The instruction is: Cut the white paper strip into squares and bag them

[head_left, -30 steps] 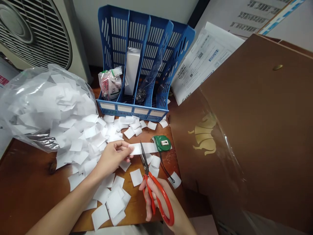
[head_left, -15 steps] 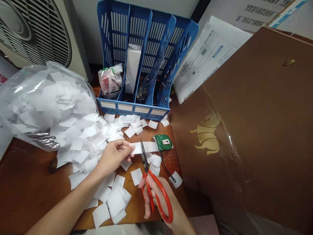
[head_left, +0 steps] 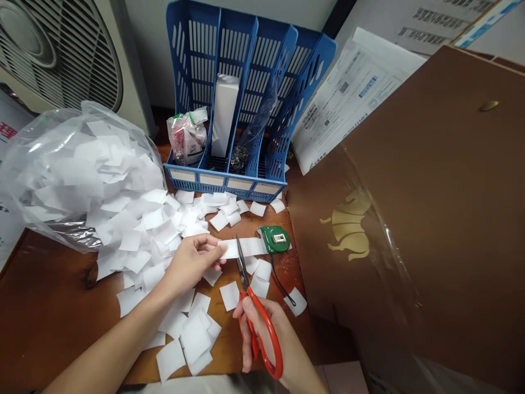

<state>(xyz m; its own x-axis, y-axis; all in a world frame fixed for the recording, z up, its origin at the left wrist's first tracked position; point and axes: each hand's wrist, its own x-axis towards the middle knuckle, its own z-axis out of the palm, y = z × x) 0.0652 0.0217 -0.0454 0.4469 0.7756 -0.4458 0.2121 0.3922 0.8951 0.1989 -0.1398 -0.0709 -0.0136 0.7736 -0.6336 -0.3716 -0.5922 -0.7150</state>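
Observation:
Between thumb and fingers, my left hand [head_left: 197,258] pinches the left end of a white paper strip [head_left: 254,246]. The strip runs right to a green tape measure [head_left: 275,239], which lies over its far end. My right hand [head_left: 270,334] grips scissors [head_left: 267,342] with red handles. Their dark blades cross the strip just right of my left fingers and look nearly closed. Cut white paper pieces [head_left: 197,339] lie under and around both hands. Several more sit below the strip, near the tape measure's black cord [head_left: 283,284].
A clear plastic bag [head_left: 53,123] spills paper pieces at the left. Behind stands a blue file rack [head_left: 229,178] holding a white box [head_left: 225,115] and small bags. A brown panel [head_left: 430,191] borders the right side. A fan [head_left: 61,54] stands at the back left.
The red scissor handles have drawn closer together, and my right hand has closed with them. The blades stay across the strip. My left hand keeps its pinch, and the view shifts slightly.

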